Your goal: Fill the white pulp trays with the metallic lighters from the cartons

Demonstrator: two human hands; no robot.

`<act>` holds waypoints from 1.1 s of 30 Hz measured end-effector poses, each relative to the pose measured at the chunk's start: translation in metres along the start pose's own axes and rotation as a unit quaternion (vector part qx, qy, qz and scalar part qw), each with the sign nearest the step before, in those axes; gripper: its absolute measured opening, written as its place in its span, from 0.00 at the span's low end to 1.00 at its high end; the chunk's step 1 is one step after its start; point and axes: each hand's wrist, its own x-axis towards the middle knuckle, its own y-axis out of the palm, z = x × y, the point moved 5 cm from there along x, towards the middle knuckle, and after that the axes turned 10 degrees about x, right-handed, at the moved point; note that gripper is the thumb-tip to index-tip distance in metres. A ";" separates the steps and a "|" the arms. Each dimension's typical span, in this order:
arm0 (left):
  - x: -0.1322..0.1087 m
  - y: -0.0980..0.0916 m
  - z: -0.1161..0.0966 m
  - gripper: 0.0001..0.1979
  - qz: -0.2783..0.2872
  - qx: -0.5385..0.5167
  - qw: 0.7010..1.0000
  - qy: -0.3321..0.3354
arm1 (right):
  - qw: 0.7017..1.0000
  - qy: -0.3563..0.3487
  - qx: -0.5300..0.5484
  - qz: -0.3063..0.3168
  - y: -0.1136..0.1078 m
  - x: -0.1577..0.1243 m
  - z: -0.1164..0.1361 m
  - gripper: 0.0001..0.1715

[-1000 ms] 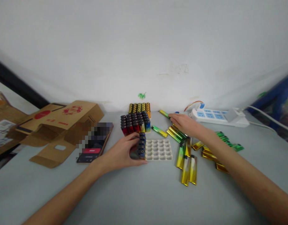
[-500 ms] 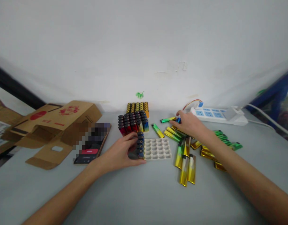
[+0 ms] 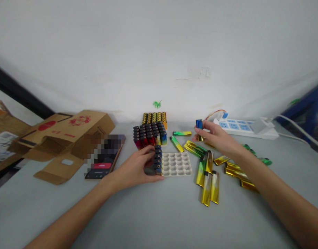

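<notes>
A white tray [image 3: 176, 164] of small cells lies on the table, with a column of blue lighters [image 3: 157, 159] standing upright along its left end. My left hand [image 3: 137, 166] is wrapped round that end, thumb along the near side and fingers at the far side; its palm side is hidden. Held up above the table in my right hand [image 3: 211, 133] is a blue and gold lighter [image 3: 199, 129], pinched between thumb and fingers. Below and left of that hand lie loose green and yellow lighters [image 3: 177, 144].
Behind the tray stand a block of red and blue lighters [image 3: 150, 133] and another of gold ones [image 3: 154, 118]. Gold lighters [image 3: 206, 188] lie at right. A power strip [image 3: 236, 128] is at the back right. A phone [image 3: 107, 157] and an opened cardboard box [image 3: 71, 131] sit left.
My right hand has lifted the blue and gold lighter off the loose pile, and it now stands upright in the fingers. The left hand stays at the tray; the view has shifted slightly.
</notes>
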 end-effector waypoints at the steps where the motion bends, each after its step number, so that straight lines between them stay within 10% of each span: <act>1: 0.000 0.000 0.000 0.25 -0.001 -0.001 1.000 -0.002 | 0.997 0.001 0.081 0.005 0.005 -0.008 -0.002 0.20; 11: 0.002 0.000 0.001 0.26 -0.001 0.016 1.000 -0.006 | 0.954 0.101 0.283 -0.021 0.049 -0.040 -0.001 0.35; 17: 0.002 0.000 -0.001 0.23 0.002 0.010 1.000 0.005 | 0.925 0.167 0.332 -0.079 0.057 -0.047 -0.005 0.28; 33: 0.003 0.001 0.001 0.25 0.004 0.020 1.000 0.007 | 0.926 0.138 0.342 -0.080 0.063 -0.047 -0.006 0.28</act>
